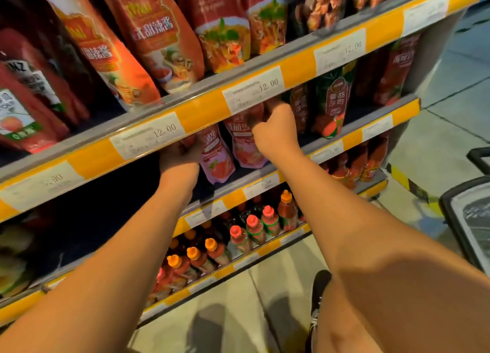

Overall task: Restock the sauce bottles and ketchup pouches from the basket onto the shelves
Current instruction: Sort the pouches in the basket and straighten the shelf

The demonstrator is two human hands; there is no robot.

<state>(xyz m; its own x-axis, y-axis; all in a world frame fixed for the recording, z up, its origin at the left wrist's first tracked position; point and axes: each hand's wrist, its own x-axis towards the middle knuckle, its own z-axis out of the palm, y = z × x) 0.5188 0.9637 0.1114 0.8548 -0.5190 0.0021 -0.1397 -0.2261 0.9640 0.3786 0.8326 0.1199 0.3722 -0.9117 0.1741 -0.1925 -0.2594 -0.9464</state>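
Left hand: we see the left hand [178, 158] reaching under the yellow price rail [201, 113] into the second shelf, touching the upper left side of a pink ketchup pouch [216, 153]; the rail hides the fingers, so we cannot tell whether they curl round the pouch or only steady it.
Right hand: the right hand [274, 129] has its fingers bent at the top of a red ketchup pouch [245, 144] and appears to pinch its upper edge; the fingertips lie in shadow.
Position of pouches: both stand upright and slightly tilted on the second shelf [254, 173], side by side, just left of a green-topped pouch [332, 105].
Handling, pouches: we judge them soft, light and flexible, with a glossy film that may slip; the filled belly sags and the base must spread flat for the pouch to stand.
Where to hold: we favour the stiffer sealed top edge or the upper sides, not the soft middle.
Sauce bottles: the capped bottles [252, 229] on the lower shelves look rigid and heavier; we would grip them round the body below the cap.
Basket: a dark basket [456, 214] sits on the floor at the right edge; its contents are not legible.
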